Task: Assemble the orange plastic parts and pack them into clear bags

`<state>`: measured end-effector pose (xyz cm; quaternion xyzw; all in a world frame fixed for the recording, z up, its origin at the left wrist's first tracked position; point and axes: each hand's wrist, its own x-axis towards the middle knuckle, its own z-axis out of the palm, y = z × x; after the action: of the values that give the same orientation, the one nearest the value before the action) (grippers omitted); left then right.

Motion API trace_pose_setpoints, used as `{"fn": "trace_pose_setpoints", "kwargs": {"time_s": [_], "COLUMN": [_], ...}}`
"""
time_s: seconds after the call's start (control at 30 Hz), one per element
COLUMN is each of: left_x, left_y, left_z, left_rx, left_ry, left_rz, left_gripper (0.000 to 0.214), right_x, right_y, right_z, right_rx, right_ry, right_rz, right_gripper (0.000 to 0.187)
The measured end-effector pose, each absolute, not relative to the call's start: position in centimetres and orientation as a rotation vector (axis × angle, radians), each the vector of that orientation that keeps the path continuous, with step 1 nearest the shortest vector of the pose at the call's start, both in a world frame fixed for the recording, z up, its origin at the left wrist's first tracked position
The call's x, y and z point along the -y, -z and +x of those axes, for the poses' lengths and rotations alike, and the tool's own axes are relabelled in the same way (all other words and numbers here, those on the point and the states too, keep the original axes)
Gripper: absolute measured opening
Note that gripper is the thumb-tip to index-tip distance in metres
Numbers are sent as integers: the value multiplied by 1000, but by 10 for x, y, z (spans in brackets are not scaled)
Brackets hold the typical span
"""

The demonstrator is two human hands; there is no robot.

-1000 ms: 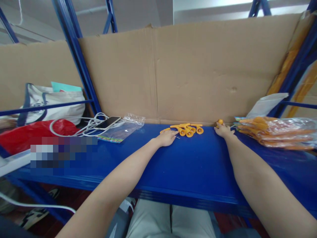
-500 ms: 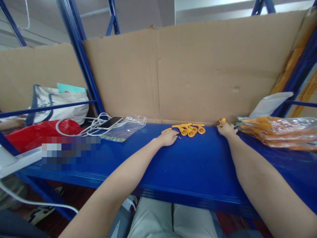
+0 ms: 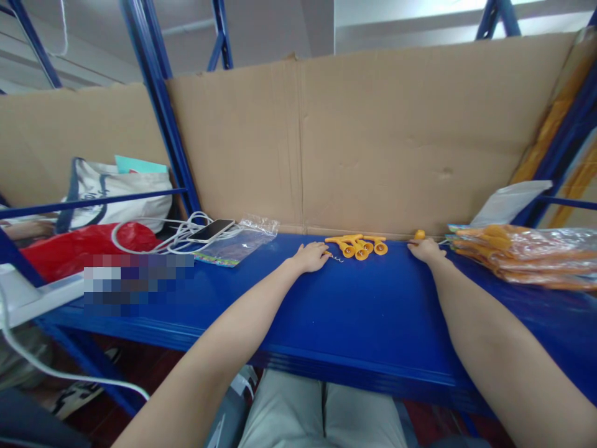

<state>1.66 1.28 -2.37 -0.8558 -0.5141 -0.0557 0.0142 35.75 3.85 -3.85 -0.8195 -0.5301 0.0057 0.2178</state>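
Near the back of the blue shelf, my left hand (image 3: 311,257) is closed over a corkscrew, most of it hidden. The metal spiral of this corkscrew (image 3: 336,259) pokes out to the right of my fingers, with a trace of orange beside it. Just right of that lies a group of several orange T-shaped corkscrews (image 3: 357,244), their round bell ends facing me. Farther right, my right hand (image 3: 423,249) has its fingers closed at a rounded orange piece (image 3: 420,234), which shows above them. The rest of that piece is covered by the hand.
Clear bags of orange pieces (image 3: 527,255) are stacked at the right. To the left lie a clear plastic bag (image 3: 237,246), a phone (image 3: 212,230), white cables (image 3: 180,239) and a red bag (image 3: 93,246). A cardboard panel (image 3: 373,143) stands along the back.
The corkscrew at my left hand has shifted, so more of its spiral shows. Its orange part no longer shows left of my hand. The view has tilted slightly.
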Motion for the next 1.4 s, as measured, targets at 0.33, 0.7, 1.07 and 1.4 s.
{"fn": "trace_pose_setpoints", "kwargs": {"time_s": [0.33,0.7,1.07,1.4], "left_x": [-18,-16,-21,-16], "left_y": [26,20,9,5], "left_z": [16,14,0,-4], "left_rx": [1759,1813,1816,1768], "left_ry": [72,154,164,236], "left_rz": [-2658,-2489,-2542,-2582], "left_gripper": [48,49,40,34], "right_x": [-37,1,8,-1], "right_y": [41,34,23,12], "right_z": [360,356,348,317], "right_rx": [1537,1562,1617,1802], "right_ry": [27,-67,247,182], "right_rz": [-2314,-2344,-2193,-1664], "right_gripper": [45,46,23,41]}}
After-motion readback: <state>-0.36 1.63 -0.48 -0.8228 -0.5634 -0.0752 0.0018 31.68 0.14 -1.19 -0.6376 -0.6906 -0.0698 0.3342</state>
